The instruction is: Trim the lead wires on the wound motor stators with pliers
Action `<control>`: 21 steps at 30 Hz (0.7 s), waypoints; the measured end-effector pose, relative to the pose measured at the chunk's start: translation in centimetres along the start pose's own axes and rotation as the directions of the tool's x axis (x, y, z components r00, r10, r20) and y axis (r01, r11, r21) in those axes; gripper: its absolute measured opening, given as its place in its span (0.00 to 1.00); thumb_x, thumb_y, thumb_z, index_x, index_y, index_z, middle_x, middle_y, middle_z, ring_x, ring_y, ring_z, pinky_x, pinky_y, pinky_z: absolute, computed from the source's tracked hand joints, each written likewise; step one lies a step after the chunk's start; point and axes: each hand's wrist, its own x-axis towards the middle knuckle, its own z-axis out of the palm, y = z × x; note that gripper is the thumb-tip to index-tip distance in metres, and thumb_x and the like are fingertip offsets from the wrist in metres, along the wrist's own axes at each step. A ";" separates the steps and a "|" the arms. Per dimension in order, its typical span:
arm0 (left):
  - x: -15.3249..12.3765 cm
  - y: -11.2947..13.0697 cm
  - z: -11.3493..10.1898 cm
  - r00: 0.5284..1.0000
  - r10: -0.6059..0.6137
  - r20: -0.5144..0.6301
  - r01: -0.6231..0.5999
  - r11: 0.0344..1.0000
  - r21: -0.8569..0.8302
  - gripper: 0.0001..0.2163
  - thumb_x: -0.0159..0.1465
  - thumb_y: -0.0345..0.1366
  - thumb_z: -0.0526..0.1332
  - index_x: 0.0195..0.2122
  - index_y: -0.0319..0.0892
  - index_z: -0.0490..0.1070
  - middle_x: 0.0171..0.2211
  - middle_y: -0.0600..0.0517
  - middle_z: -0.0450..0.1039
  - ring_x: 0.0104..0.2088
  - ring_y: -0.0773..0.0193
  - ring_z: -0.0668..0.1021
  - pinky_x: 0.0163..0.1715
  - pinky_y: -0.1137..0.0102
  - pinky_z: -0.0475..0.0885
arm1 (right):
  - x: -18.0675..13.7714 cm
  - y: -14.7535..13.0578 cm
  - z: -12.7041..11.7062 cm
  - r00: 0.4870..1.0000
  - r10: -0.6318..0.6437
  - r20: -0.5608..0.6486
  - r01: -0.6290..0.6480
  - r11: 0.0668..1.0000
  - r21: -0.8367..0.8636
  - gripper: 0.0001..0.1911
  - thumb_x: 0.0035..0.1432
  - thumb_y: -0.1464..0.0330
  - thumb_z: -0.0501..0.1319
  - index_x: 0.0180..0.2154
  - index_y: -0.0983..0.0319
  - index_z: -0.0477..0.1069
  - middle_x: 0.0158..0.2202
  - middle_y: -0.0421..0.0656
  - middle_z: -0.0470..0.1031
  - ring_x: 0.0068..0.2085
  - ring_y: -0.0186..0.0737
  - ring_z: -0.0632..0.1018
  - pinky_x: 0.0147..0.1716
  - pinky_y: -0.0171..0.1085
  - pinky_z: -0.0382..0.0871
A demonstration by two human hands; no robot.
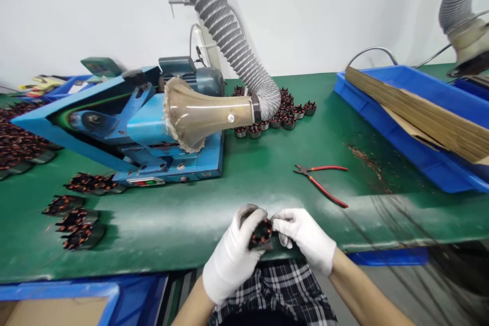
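White gloves up close: the left hand (233, 257) has its grip wrapped tight round a small copper-wound motor coil (262, 234), and the right hand (305, 237) pinches the same coil from the other side. That coil sits at the near edge of the green surface (214, 214), straight in front of the blue machine (126, 127). Just right of the hands, red-handled pliers (323, 183) lie flat. Left of the machine's front, more loose coils (78, 219) sit in small heaps. Over the machine hangs a tan funnel (198, 112) on a grey ribbed hose (225, 25). Behind the funnel, another cluster of coils (284, 112). Far right, a blue tray (420, 127) carries cardboard sheets (428, 112).
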 end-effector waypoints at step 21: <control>1.3 0.8 -1.2 0.974 -0.122 0.192 0.078 0.972 0.222 0.15 0.55 0.34 0.60 0.45 0.46 0.65 0.52 0.48 0.60 0.51 0.53 0.66 0.48 0.58 0.64 | 2.2 4.9 -13.0 0.899 -0.379 -0.220 -0.073 0.364 -0.928 0.31 0.54 0.52 0.57 0.51 0.68 0.62 0.49 0.56 0.63 0.47 0.56 0.66 0.44 0.46 0.61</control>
